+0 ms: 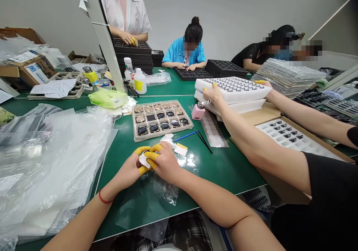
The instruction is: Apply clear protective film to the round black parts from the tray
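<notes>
My left hand [129,172] and my right hand [168,163] meet above the front of the green table, with yellow finger cots on several fingers. Both are closed around a crumpled white wipe [144,160]. A small dark-edged piece shows at the wipe's top, mostly covered by fingers. Just beyond them stands a clear compartment tray [162,134] of round pieces, some black-faced, others gold-toned. A blue stick [185,135], black tweezers [204,142] and a yellow-and-white pad [181,149] lie to the right of my hands. Crumpled clear film [167,191] lies beneath my right wrist.
A co-worker's hands [214,94] hold a white foam tray [233,88] at right, near a carton [268,111]. A pink pump bottle [198,111] stands beyond the tweezers. Plastic bags [56,161] cover the left side. Other people sit or stand across the table.
</notes>
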Motion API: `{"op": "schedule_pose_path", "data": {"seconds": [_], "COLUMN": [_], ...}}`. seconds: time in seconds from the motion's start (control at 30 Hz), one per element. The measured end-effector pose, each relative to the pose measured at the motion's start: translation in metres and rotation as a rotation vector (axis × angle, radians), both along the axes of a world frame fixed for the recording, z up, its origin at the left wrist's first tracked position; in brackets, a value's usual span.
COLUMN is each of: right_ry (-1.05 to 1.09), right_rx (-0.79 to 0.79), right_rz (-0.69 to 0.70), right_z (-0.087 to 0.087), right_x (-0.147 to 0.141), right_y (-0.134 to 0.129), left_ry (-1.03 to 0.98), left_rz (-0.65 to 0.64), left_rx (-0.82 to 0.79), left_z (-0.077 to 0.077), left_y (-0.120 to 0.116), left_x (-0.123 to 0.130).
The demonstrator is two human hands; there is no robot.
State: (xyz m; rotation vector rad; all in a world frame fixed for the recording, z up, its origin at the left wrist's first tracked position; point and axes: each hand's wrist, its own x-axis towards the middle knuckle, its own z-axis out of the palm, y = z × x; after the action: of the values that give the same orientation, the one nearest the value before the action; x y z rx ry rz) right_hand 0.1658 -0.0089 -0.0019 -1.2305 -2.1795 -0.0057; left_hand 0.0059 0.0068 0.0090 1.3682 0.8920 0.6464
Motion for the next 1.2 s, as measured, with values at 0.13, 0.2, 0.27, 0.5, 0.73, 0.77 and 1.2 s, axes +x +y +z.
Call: {"op": "schedule_pose_path", "data": {"seconds": [0.13, 0.2, 0.27, 0.5, 0.73, 0.77, 1.2], "right_ry": [0.001, -0.017, -0.031, -0.021, 0.015, 0.012, -0.119], "right_rx": [-0.054, -0.052, -0.026, -0.028, 0.051, 0.063, 0.077], "right_rz": [0.002, 0.068, 0.135, 0.021, 0.103, 0.114, 0.273], "right_z": [-0.001, 0.002, 0.005, 0.004, 0.004, 0.004, 0.005], "right_x": [0.004, 0.004, 0.002, 0.006, 0.002, 0.001, 0.006], "right_y": [0.006, 0.005, 0.003, 0.006, 0.001, 0.0, 0.007], "left_ry": [-0.057, -0.027, 0.015, -0.011, 0.07, 0.079, 0.087], "left_rz": [-0.086, -0.048, 0.017, -0.011, 0.011, 0.036, -0.009], "left_rx": [-0.067, -0.015, 0.021, -0.056, 0.042, 0.063, 0.101], "left_z": [0.001, 0.001, 0.001, 0.002, 0.003, 0.003, 0.005], "left_y": [-0.003, 0.0, 0.003, 0.001, 0.001, 0.002, -0.001], "left_x": [0.004, 0.001, -0.003, 0.0, -0.002, -0.003, 0.001]}}
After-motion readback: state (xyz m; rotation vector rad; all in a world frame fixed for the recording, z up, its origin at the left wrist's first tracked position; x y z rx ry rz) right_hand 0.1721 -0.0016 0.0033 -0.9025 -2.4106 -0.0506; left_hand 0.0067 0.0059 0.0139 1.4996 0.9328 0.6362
